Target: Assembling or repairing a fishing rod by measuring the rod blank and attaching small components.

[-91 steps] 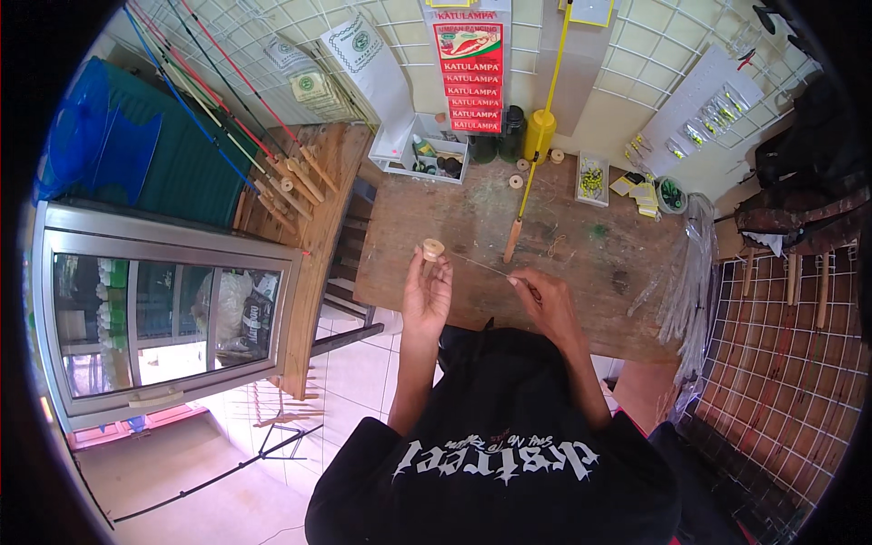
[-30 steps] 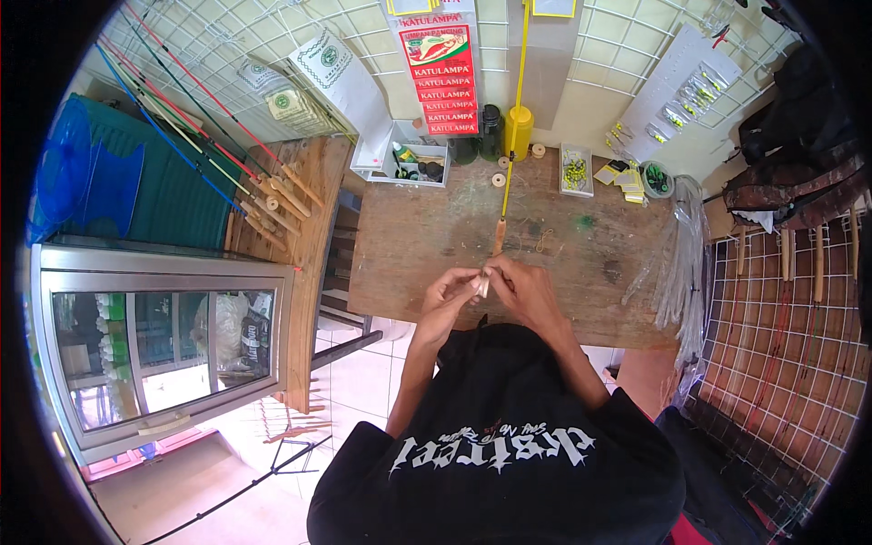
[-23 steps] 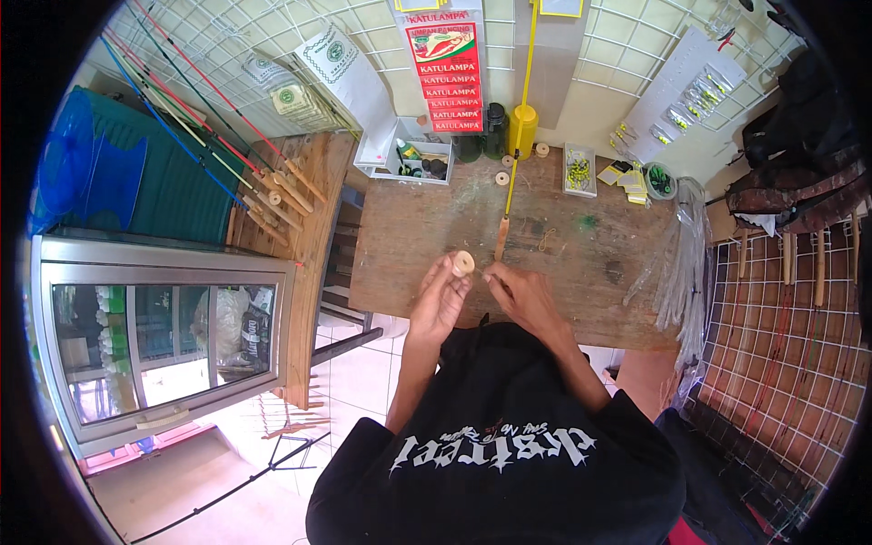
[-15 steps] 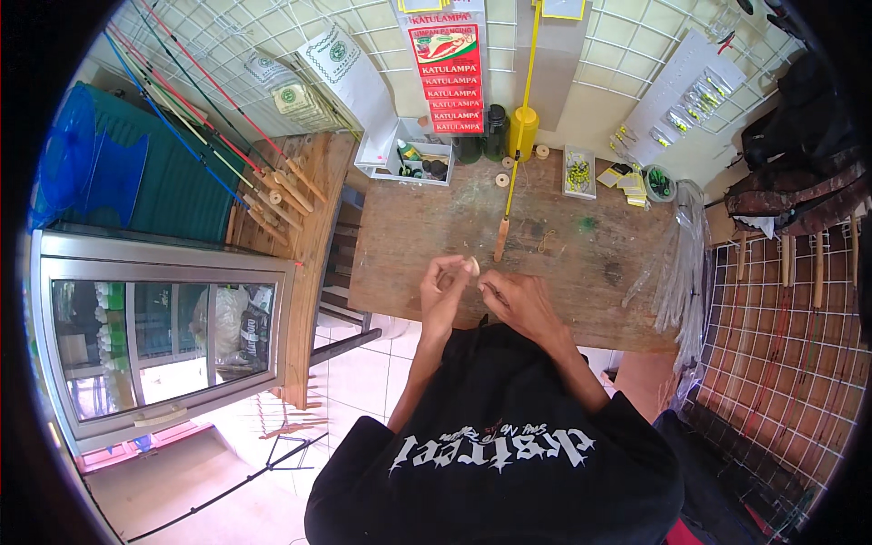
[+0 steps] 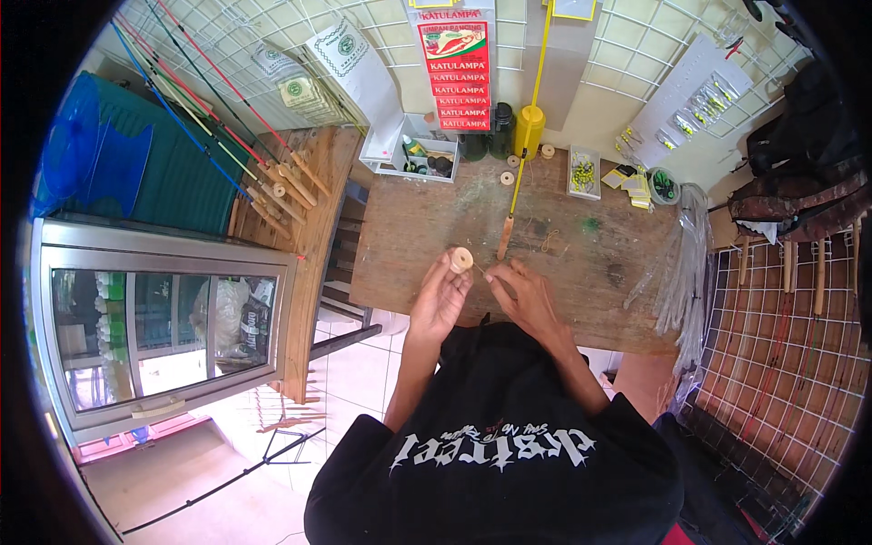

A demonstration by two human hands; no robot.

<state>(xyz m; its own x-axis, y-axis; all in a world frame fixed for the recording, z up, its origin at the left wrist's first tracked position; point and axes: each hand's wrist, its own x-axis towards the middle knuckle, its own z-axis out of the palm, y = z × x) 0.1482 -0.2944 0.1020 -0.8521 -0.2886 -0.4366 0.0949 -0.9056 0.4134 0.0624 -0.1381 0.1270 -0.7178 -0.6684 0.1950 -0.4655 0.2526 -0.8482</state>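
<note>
My left hand [image 5: 440,300] is closed around a small pale wooden spool [image 5: 462,260], its round face with a centre hole turned up. Close by on the right, my right hand [image 5: 524,295] has thumb and forefinger pinched together, pointing at the spool. Something thin and small seems to stick out from those fingertips, too fine to name. Just beyond my hands lies a yellow fishing rod [image 5: 518,186] with a wooden handle [image 5: 505,238], slanting up against the wall. More wooden spools [image 5: 507,178] sit on the wooden table [image 5: 409,227] near the rod.
Along the table's back stand a white box of bottles [image 5: 427,171], a yellow bottle [image 5: 529,132] and a white tray of small yellow-green pieces [image 5: 584,173]. Clear plastic sleeves [image 5: 679,263] hang at the right edge. Several rods with wooden handles [image 5: 291,186] lean at left, above a glass cabinet [image 5: 163,336].
My left hand has rolled the spool, from edge-on to face up, and shifted slightly left. The right hand has drawn a little away from it. The view has tilted slightly.
</note>
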